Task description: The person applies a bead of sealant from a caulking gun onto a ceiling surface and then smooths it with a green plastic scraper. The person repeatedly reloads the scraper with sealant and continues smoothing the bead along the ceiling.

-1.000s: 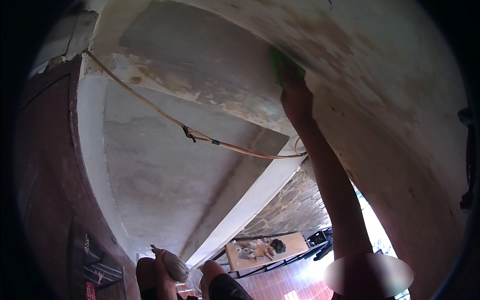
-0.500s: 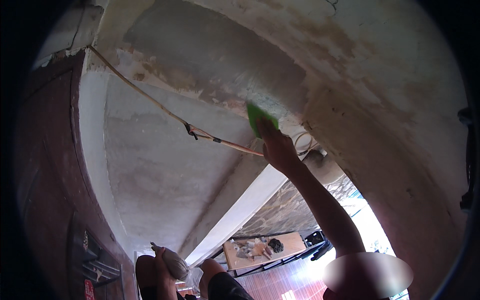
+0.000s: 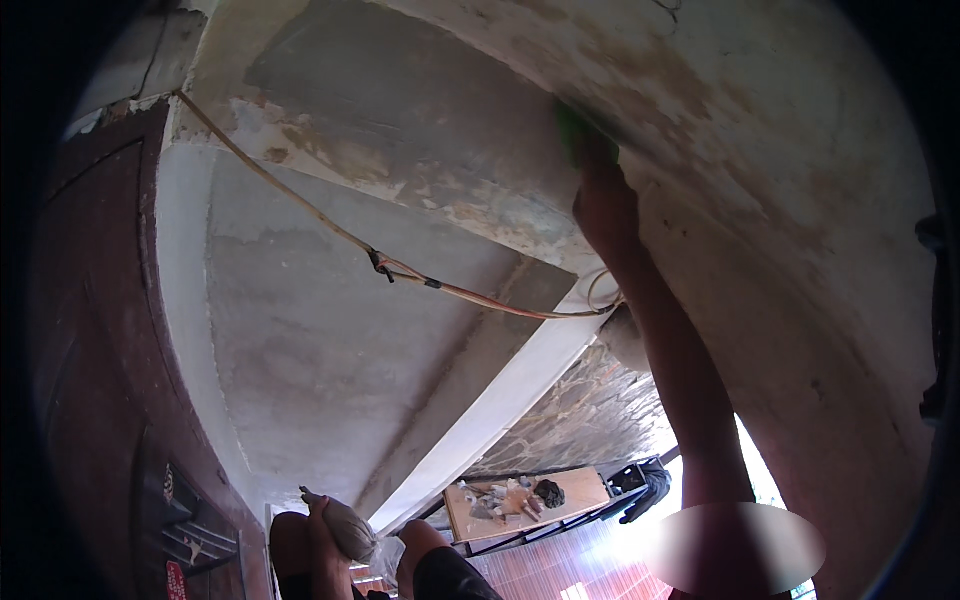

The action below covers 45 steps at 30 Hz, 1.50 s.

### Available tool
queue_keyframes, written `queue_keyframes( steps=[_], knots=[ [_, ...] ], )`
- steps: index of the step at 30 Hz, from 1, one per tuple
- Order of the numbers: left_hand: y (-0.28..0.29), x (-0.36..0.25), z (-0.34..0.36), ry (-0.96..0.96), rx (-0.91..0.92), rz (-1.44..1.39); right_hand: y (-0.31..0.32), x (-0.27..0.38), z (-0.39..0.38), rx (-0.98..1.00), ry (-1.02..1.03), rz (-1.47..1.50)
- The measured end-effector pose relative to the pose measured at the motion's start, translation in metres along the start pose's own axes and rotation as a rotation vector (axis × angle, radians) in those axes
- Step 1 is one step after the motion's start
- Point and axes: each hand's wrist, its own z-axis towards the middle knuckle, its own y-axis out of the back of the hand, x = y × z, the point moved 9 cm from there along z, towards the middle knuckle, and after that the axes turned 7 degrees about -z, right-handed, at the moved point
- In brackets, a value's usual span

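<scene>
My right hand (image 3: 607, 210) is raised with the arm stretched up, closed around a green flat spreader (image 3: 571, 132). The spreader rests against the upper wall at the right end of a smooth grey plaster patch (image 3: 400, 85); its edge is blurred by motion. Low down, near my bent knees, my left hand (image 3: 322, 535) is wrapped around a clear plastic bag of grey paste (image 3: 349, 530). The bag's top is bunched, and part of that hand is hidden behind it.
A cable (image 3: 320, 215) with a taped joint hangs across the wall, ending in a coil at the right. Left stands a dark red wooden door (image 3: 100, 300). Below, a wooden table (image 3: 590, 488) carries loose items and a black bundle above a red slatted floor (image 3: 510, 565).
My right hand has moved up and to the right with the green spreader, from the patch's lower edge to its right end. My left hand and the bag have stayed put.
</scene>
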Motion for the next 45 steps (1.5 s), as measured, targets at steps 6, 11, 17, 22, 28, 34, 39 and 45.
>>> queue_keyframes(
  steps=[6,11,17,22,28,34,39,45],
  knots=[
    [0.007,-0.008,0.001,-0.076,0.007,0.049,-0.061,0.033,-0.039,0.07,0.188,-0.339],
    [0.004,-0.009,-0.002,-0.077,0.001,0.037,-0.062,0.084,-0.119,0.179,0.244,-0.138],
    [0.011,-0.004,0.005,-0.037,0.015,0.007,-0.002,0.035,-0.127,0.135,0.001,0.238],
    [0.015,-0.001,0.012,-0.043,0.018,0.03,0.031,-0.022,-0.077,-0.109,-0.035,0.054],
    [0.003,-0.005,-0.001,-0.076,-0.003,0.053,0.003,-0.038,-0.045,-0.181,-0.019,-0.013],
    [-0.004,-0.011,-0.014,-0.073,-0.028,0.053,-0.058,-0.013,-0.076,-0.122,0.097,-0.141],
    [-0.003,-0.008,-0.004,-0.102,0.001,0.061,-0.082,0.026,-0.13,0.142,0.117,-0.105],
    [0.002,0.003,-0.001,-0.051,-0.026,0.032,-0.017,0.04,-0.156,0.137,-0.106,0.178]
  ],
)
